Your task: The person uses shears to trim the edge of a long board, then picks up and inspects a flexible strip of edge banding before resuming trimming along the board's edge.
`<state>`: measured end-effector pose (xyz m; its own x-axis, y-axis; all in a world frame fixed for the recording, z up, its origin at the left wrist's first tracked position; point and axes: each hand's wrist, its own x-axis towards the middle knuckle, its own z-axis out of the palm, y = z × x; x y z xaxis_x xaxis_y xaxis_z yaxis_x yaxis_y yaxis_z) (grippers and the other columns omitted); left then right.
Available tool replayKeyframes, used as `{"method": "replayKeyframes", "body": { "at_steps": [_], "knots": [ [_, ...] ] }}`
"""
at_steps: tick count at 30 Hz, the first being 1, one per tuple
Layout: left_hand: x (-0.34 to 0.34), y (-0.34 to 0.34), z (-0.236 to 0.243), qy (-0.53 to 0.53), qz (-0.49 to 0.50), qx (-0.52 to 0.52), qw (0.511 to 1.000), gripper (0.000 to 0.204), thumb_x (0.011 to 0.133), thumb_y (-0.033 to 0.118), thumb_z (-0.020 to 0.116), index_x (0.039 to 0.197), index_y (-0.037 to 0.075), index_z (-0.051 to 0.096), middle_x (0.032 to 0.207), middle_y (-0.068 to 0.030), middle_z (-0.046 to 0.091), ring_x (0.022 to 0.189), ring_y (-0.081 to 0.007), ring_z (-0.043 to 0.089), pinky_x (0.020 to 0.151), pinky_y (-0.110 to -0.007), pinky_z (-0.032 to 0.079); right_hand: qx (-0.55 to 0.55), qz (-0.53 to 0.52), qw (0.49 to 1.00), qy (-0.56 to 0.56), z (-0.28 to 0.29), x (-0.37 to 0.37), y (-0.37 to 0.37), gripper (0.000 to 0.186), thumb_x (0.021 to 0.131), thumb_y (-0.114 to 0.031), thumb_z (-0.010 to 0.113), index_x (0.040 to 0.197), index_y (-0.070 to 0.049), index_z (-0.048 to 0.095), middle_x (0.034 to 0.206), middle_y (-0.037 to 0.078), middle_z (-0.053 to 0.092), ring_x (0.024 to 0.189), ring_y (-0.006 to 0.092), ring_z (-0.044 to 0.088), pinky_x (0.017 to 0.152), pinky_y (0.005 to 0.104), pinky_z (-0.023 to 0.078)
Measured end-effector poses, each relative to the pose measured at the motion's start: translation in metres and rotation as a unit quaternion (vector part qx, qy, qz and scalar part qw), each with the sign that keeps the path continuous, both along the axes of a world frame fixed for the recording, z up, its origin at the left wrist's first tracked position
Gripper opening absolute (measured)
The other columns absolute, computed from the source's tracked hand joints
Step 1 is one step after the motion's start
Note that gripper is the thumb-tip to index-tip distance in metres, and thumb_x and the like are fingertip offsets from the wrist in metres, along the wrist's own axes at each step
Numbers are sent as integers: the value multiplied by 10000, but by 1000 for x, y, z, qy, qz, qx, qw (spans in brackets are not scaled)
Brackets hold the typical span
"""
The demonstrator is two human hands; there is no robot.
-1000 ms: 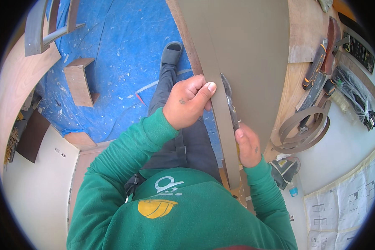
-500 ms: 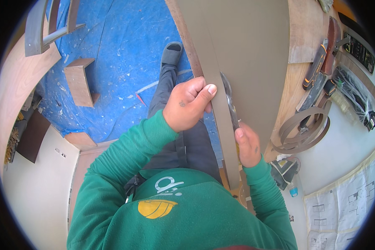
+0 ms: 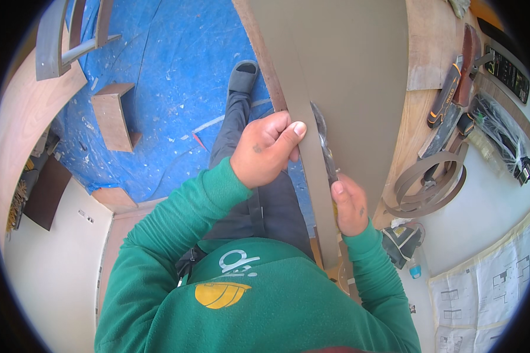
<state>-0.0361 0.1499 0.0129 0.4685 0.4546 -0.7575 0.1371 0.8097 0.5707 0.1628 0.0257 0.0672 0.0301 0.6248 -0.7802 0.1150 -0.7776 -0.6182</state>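
Nearest the camera, the person's green sweatshirt (image 3: 312,315) fills the lower field, with both forearms extending forward from it. The left hand (image 3: 262,150) sits slightly lower in the view than one second earlier; the right hand (image 3: 352,203) shows almost no displacement. This small shift indicates a steady hold rather than a change of step. Left fingers: thumb and index pressed together with no visible gap, pinching the left edge of a long taupe strip (image 3: 315,182); the remaining fingers are curled beneath. Right fingers: wrapped around the handle end of a dark metal hand tool (image 3: 328,157), apparently snips or scissors, with the thumb on top; the far side of this grip is hidden. The strip runs lengthwise between the hands, and the tool lies along its right side with the tip pointing away from the body. Whether the blades touch the strip cannot be determined. Beyond the hands, a wide panel (image 3: 359,76) of matching colour extends away from the body; the join between panel and strip is unclear. Farther right lies a coiled band (image 3: 430,160). Farther left, a small angular wooden piece (image 3: 110,120) stands on blue floor sheeting (image 3: 165,59).
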Motion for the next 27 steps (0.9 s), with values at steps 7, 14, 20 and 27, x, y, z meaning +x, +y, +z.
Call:
{"method": "replayKeyframes", "body": {
  "at_steps": [7, 14, 20, 27],
  "knots": [
    [0, -1, -1, -15, -2, 4, 1000, 336, 1092, 314, 512, 992, 23, 648, 748, -30, 635, 567, -66, 528, 519, -215, 436, 8, -9, 1000, 3, -2, -3, 6, 469, 1066, -419, 506, 908, 17, 576, 750, 41, 504, 718, 128, 447, 652, 316, 414],
    [-1, -2, -1, -16, 4, -1, 1000, 350, 1074, 333, 530, 995, 16, 654, 722, -24, 620, 573, -67, 523, 521, -237, 428, 14, -9, 1000, -9, -6, -2, -2, 465, 1064, -414, 513, 897, 15, 578, 724, 32, 499, 699, 128, 445, 636, 319, 417],
    [-1, -2, 2, -26, 13, -9, 1000, 362, 1066, 350, 538, 1016, 14, 664, 717, -19, 612, 583, -66, 519, 526, -247, 423, 15, 5, 1000, -4, -2, -1, 10, 465, 1064, -419, 507, 921, 17, 582, 735, 29, 505, 702, 131, 444, 638, 318, 409],
    [-1, -3, 1, -29, 16, -10, 999, 359, 1069, 348, 535, 1020, 16, 662, 723, -18, 611, 587, -63, 514, 523, -244, 416, -3, 2, 1000, 3, -1, -3, 13, 472, 1071, -423, 495, 952, 22, 595, 748, 32, 518, 714, 135, 461, 654, 318, 425]
  ]
}}
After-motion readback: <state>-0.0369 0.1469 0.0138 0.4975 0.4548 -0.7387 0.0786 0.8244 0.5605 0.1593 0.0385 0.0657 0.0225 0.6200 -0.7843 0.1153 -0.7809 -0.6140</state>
